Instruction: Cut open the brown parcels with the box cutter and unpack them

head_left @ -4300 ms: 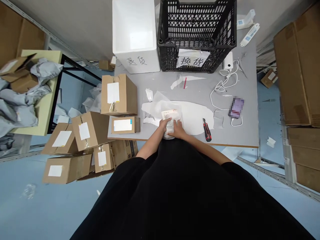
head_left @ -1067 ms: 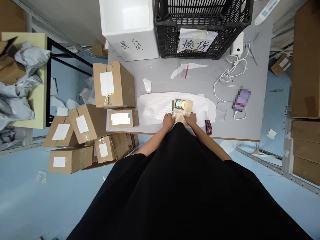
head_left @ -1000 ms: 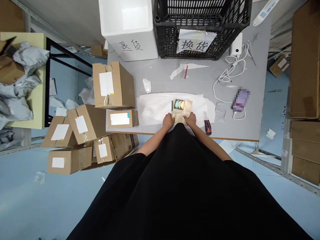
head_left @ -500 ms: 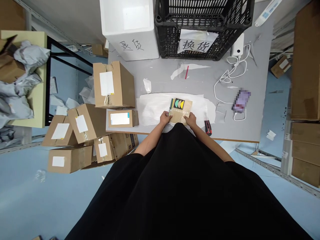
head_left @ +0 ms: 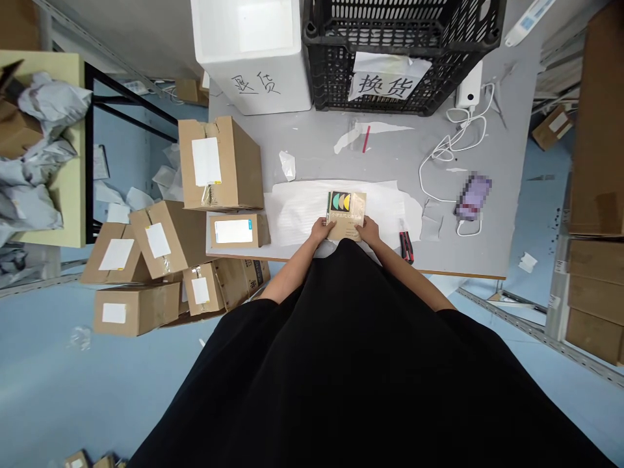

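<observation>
A tan book [head_left: 346,218] with green and yellow shapes on a dark patch is held level over white wrapping sheets [head_left: 292,211] near the table's front edge. My left hand [head_left: 320,231] grips its lower left corner, thumb on the cover. At the lower right corner, my right hand [head_left: 368,231] grips it in the same way. The fingers under the book are hidden. To the right of my right hand lies a red and black cutter [head_left: 406,247].
Cardboard boxes [head_left: 246,166] stand at the table's left, with more below. A white bin [head_left: 248,84] and a black crate [head_left: 322,78] stand at the back. On the right are a purple phone [head_left: 472,196], white cables [head_left: 441,151] and a power strip [head_left: 470,86].
The book has turned from tilted to nearly straight and shifted slightly left, and its spine shows less. Both hands still hold it. The view has shifted slightly.
</observation>
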{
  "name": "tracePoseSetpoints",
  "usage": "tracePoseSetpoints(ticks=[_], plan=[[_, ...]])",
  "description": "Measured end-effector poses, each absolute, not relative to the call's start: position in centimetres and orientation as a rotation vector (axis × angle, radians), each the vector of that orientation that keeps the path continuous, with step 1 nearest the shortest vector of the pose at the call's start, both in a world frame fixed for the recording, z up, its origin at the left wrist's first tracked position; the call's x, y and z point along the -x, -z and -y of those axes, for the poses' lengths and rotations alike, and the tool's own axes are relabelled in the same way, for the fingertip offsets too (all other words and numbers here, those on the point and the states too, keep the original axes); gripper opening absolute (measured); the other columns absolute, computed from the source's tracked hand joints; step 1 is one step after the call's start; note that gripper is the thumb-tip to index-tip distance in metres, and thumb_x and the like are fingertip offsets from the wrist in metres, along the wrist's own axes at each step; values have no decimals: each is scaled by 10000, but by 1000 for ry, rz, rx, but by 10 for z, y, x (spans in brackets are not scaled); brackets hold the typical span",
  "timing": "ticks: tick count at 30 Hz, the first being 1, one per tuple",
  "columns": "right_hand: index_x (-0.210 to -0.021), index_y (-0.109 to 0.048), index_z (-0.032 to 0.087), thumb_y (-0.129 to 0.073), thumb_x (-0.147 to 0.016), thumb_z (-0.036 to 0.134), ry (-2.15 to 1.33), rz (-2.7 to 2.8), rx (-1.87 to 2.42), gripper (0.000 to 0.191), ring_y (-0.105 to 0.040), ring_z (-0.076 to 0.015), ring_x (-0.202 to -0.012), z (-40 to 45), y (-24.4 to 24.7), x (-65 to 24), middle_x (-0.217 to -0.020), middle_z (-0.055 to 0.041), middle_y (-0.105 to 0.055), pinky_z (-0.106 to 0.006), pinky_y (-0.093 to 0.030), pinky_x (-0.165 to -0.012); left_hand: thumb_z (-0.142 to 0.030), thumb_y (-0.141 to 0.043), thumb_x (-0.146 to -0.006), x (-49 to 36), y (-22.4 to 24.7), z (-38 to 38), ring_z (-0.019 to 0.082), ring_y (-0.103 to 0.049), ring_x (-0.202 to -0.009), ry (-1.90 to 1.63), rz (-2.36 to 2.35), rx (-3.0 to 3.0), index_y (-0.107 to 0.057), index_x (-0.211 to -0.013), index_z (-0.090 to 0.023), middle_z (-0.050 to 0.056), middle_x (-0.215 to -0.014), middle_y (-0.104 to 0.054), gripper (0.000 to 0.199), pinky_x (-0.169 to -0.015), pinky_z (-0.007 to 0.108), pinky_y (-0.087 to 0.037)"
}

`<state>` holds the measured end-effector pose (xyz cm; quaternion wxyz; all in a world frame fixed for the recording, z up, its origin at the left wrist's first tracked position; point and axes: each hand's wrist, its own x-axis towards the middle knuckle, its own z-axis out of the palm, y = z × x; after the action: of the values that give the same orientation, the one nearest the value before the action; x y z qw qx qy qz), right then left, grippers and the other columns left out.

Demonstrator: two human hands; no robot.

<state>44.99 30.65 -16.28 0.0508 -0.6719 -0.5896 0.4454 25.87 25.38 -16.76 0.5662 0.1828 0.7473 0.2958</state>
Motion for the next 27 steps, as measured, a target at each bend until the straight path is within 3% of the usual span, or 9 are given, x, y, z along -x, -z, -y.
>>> tracePoseSetpoints(ticks=[5, 9, 13, 17, 20, 23, 27], plan=[[-1127, -618, 172, -565, -776, 203, -1379, 1867, 2029, 356, -601, -260, -1016, -305, 157, -445, -1052, -91, -668, -425, -497, -944, -226, -758, -759, -261, 159, -256, 167, -663, -761, -671, -1775, -420, -500, -866, -214, 19, -847, -670, 280, -711, 285, -522], [-1251, -506, 125, -583, -763, 200, -1212, 1786, 2090, 499, -534, -288, -1161, -302, 139, -438, -1210, -162, -583, -440, -450, -1019, -226, -705, -786, -273, 142, -258, 151, -640, -700, -768, -1730, -384, -442, -915, -240, -30, -784, -636, 293, -646, 253, -497], [-1124, -521, 177, -556, -868, 396, -1262, 1663, 1909, 339, -580, -251, -1094, -297, 107, -409, -1151, -129, -588, -397, -473, -992, -277, -677, -818, -292, 107, -254, 150, -620, -699, -786, -1886, -642, -446, -975, -252, -44, -783, -628, 280, -656, 244, -454], [-1104, -500, 238, -645, -803, 553, -1393, 1476, 1856, 459, -631, -235, -1014, -304, 81, -387, -1068, -65, -615, -404, -525, -914, -309, -643, -860, -311, 70, -244, 208, -643, -829, -758, -2048, -991, -490, -1045, -237, 28, -905, -664, 251, -745, 306, -462], [-1068, -486, 252, -743, -727, 466, -1415, 1318, 1856, 477, -650, -228, -963, -317, 76, -394, -1026, -38, -646, -412, -535, -909, -301, -683, -832, -318, 60, -237, 254, -623, -1040, -802, -1962, -1261, -540, -1068, -226, 81, -1056, -667, 286, -899, 369, -473], [-1011, -517, 250, -762, -713, 379, -1634, 1124, 1655, 407, -662, -220, -966, -329, 82, -413, -1019, -29, -685, -408, -540, -921, -314, -624, -888, -309, 72, -239, 243, -586, -1151, -859, -1868, -1360, -591, -1025, -221, 94, -1141, -652, 169, -1024, 390, -437], [-940, -567, 233, -801, -687, 371, -1986, 812, 1503, 371, -682, -230, -939, -333, 99, -437, -968, -40, -725, -417, -567, -895, -378, -683, -856, -281, 106, -251, 258, -602, -1157, -796, -2060, -828, -565, -1196, -167, 154, -1237, -620, 417, -996, 386, -466]])
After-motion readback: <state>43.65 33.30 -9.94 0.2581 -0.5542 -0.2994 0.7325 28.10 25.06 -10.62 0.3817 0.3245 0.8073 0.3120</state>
